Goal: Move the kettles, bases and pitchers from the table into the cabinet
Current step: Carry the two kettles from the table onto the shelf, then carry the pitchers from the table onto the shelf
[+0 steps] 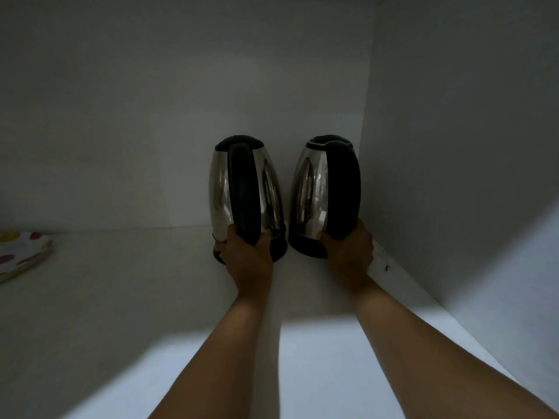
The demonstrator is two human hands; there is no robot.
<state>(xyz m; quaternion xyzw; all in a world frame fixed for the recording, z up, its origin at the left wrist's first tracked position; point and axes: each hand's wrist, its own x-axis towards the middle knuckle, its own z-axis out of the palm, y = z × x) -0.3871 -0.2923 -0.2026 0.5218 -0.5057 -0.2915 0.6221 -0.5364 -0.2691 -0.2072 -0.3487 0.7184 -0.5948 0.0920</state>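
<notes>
Two steel kettles with black lids, handles and bottoms stand side by side deep inside the white cabinet [151, 282], near its back right corner. My left hand [246, 255] is closed around the lower end of the left kettle's [219, 192] black handle. My right hand [348, 252] grips the lower end of the right kettle's [308, 189] handle. Both kettles are upright, handles turned toward me, and their bottoms look to be on the shelf floor. No bases or pitchers are in view.
A plate with coloured dots [22, 252] lies on the shelf at the far left. The cabinet's right wall [453, 176] is close beside the right kettle. A small dark speck [386, 267] sits on the shelf by that wall.
</notes>
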